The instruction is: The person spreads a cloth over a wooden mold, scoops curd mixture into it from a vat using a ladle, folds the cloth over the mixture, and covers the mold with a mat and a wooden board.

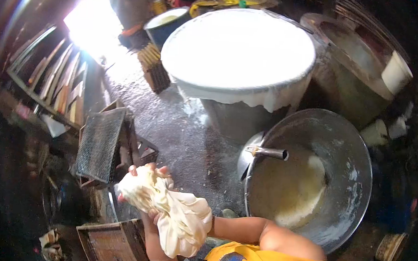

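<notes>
A cream-coloured cloth (182, 220), bunched and twisted into thick folds, is held in front of my body at the lower middle. At its upper end, the fingers of my left hand (155, 167) curl round the bundle. My right forearm (236, 227) reaches in from the right, and the cloth drapes over its wrist. Folds cover most of my right hand, which is closed in the bundle. To the right stands a large metal basin (344, 186) with pale, cloudy liquid low inside. A metal tube-handled tool (270, 153) lies across its left rim.
Beyond the basin is a big tub covered with white cloth (238, 51). A blue drum (166, 25) stands behind it, and a large vat (360, 87) is at right. Left are a mesh-topped wooden stand (100, 143), a wooden box (116, 244) and a slatted rack (59, 78). The floor (184, 148) looks wet.
</notes>
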Available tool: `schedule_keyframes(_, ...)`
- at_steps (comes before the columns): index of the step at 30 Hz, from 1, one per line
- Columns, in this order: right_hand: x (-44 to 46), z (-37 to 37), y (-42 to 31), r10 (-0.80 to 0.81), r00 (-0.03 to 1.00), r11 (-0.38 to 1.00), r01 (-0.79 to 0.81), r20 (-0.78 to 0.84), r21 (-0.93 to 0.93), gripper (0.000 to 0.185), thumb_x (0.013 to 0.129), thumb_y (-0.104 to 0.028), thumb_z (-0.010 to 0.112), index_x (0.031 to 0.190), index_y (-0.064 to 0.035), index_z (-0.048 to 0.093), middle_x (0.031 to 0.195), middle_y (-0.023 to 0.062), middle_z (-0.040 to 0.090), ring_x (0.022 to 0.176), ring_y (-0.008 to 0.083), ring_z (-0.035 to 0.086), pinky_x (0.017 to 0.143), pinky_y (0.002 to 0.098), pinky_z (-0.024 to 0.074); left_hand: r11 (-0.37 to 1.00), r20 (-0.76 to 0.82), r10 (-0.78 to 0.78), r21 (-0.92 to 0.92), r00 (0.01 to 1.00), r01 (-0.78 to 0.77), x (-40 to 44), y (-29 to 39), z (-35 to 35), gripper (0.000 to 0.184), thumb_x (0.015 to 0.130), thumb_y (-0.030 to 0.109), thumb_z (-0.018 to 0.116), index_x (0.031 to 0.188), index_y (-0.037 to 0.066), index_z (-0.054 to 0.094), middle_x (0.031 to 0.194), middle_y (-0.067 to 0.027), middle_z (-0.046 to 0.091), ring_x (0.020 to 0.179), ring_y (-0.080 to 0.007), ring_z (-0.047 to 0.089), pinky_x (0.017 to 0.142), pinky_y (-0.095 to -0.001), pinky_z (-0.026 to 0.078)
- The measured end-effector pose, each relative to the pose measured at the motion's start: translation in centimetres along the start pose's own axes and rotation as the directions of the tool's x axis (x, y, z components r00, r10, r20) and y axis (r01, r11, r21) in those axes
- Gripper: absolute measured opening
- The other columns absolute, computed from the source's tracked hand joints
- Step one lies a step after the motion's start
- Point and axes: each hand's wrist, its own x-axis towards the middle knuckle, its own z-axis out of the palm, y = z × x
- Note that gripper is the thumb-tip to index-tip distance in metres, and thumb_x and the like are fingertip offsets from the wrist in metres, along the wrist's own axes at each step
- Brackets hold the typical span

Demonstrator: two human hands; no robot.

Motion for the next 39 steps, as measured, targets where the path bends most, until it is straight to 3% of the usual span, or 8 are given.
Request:
schedule_keyframes(4,-1.1,1.9,-3.6,-0.071,0.984,0.863,-0.023,-0.166,-0.504,0.057,0.078,-0.016,0.073,0.126,-0.0045,0.046,0.111,0.0063,0.06,0.096,0.0146,0.058,0.087,0.033,0.0486,0.994,0.192,-0.111,0.037,0.975,0.106,3.8,2.4,2.2,0.044,0.062,0.018,0.076,0.094,0.005,0.049,0.101,-0.0135,0.055,0.09,-0.0293,0.058,0.076,-0.0416,0.052)
schedule_keyframes(7,-2.0,-2.9,-4.4,-0.148,0.922,0.614,-0.198,-0.358,-0.764,0.07,0.067,-0.006,0.08,0.128,-0.004,0.044,0.116,0.0044,0.057,0.106,0.0137,0.053,0.093,0.0321,0.0433,0.85,-0.391,-0.221,0.372,0.893,0.373,5.6,1.9,6.3,0.034,0.054,0.001,0.076,0.078,0.005,0.052,0.08,-0.0067,0.058,0.074,-0.0184,0.06,0.067,-0.0321,0.05)
schedule_keyframes(11,-0.4,-7.8,-3.7,-0.357,0.867,0.334,-0.229,-0.348,-0.914,0.044,0.069,-0.012,0.079,0.108,-0.002,0.06,0.103,0.007,0.064,0.095,0.0147,0.059,0.088,0.032,0.0473,0.135,-0.206,-0.086,0.967,0.975,0.216,6.9,-1.8,1.6,0.023,0.062,0.012,0.071,0.078,0.001,0.059,0.069,-0.0088,0.063,0.065,-0.0172,0.062,0.06,-0.0303,0.049)
schedule_keyframes(19,-0.2,-20.1,1.5,-0.589,0.752,-0.011,-0.373,-0.295,-0.928,0.044,0.072,-0.032,0.074,0.104,-0.0053,0.062,0.102,0.0114,0.065,0.102,0.0186,0.059,0.087,0.0311,0.0458,-0.557,-0.365,-0.038,0.781,0.93,0.283,3.7,-5.7,-1.9,0.033,0.066,0.022,0.068,0.093,0.002,0.061,0.088,-0.0212,0.064,0.084,-0.04,0.062,0.074,-0.0456,0.051)
schedule_keyframes(23,1.5,-12.4,-1.1,-0.352,0.821,0.209,-0.4,-0.45,-0.892,0.054,0.068,-0.033,0.077,0.108,-0.0025,0.059,0.103,0.0119,0.064,0.099,0.0176,0.06,0.085,0.033,0.0487,0.257,-0.544,-0.125,0.79,0.829,0.557,1.0,-0.5,-6.6,0.047,0.069,0.021,0.074,0.11,0.004,0.059,0.101,-0.0146,0.065,0.089,-0.0301,0.065,0.074,-0.0373,0.054)
schedule_keyframes(25,2.6,-10.9,-0.4,-0.528,0.836,0.163,-0.069,-0.146,-0.984,0.06,0.067,-0.029,0.078,0.115,0.0001,0.055,0.102,0.0127,0.064,0.093,0.0195,0.062,0.083,0.0319,0.0504,0.911,-0.406,-0.021,0.368,0.914,0.185,-1.1,0.9,-2.8,0.068,0.072,0.032,0.072,0.129,0.006,0.045,0.118,-0.0149,0.057,0.104,-0.0299,0.059,0.081,-0.0411,0.054)
schedule_keyframes(33,4.7,-3.1,1.5,-0.543,0.814,-0.539,-0.146,0.209,-0.83,0.054,0.078,-0.03,0.069,0.118,0.0019,0.053,0.112,0.0264,0.054,0.111,0.0389,0.05,0.095,0.0446,0.0402,0.994,-0.436,0.067,0.103,0.898,-0.024,-6.0,-1.5,1.1,0.091,0.073,0.052,0.062,0.143,0.009,0.022,0.138,-0.0168,0.038,0.122,-0.0342,0.044,0.1,-0.0476,0.041)
schedule_keyframes(39,-0.5,-2.6,-6.7,-0.717,0.693,0.033,-0.074,-0.075,-0.997,0.059,0.079,-0.044,0.069,0.121,-0.0053,0.055,0.124,0.0138,0.053,0.121,0.0256,0.047,0.103,0.0376,0.0356,0.992,-0.439,-0.004,0.112,0.898,0.059,-7.0,-2.2,1.7,0.091,0.068,0.038,0.066,0.142,0.007,0.024,0.138,-0.0173,0.037,0.123,-0.0364,0.042,0.105,-0.0473,0.034)
